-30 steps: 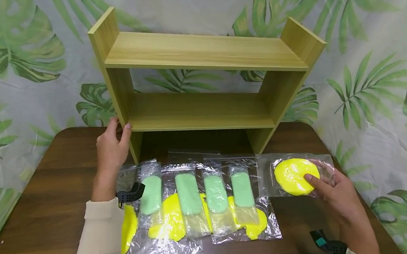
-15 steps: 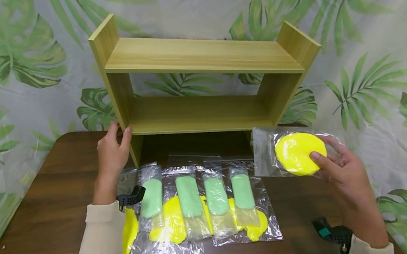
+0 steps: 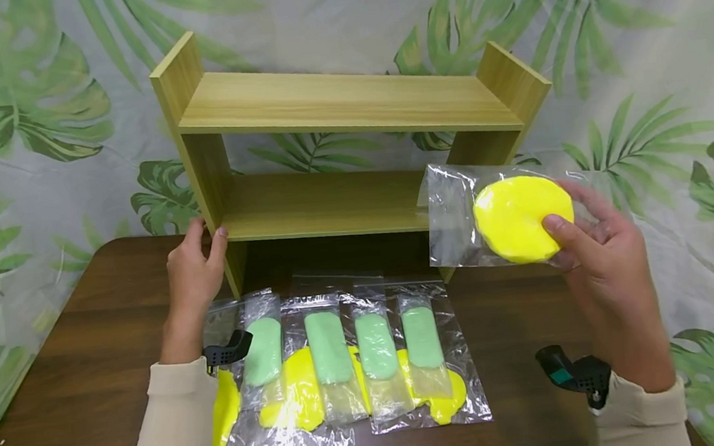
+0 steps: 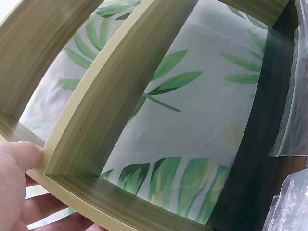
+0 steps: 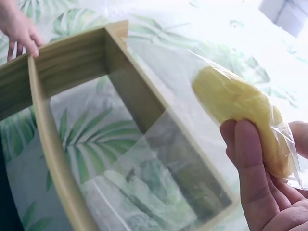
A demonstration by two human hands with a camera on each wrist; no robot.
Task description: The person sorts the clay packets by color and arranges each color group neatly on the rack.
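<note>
In the head view my right hand [image 3: 608,250] holds a clear zip bag [image 3: 452,218] with a flat round yellow piece, perhaps clay [image 3: 516,220], inside. Its thumb lies on the front and the fingers are behind. The bag is raised before the right end of a wooden two-tier shelf [image 3: 346,100]. At the shelf's left side panel my left hand [image 3: 195,265] grips the edge. The left wrist view has that thumb [image 4: 24,155] on the front edge and the fingers [image 4: 45,207] along the outer side.
On the brown table [image 3: 90,381] before the shelf lie several bags with pale green slabs [image 3: 329,346], over larger bags with yellow pieces [image 3: 304,390]. Another yellow piece [image 3: 223,412] is partly hidden by the left sleeve. A leaf-print cloth [image 3: 326,13] hangs behind.
My right hand has lifted the bagged yellow piece from near the table up to the height of the middle shelf board. The left hand keeps its place on the side panel.
</note>
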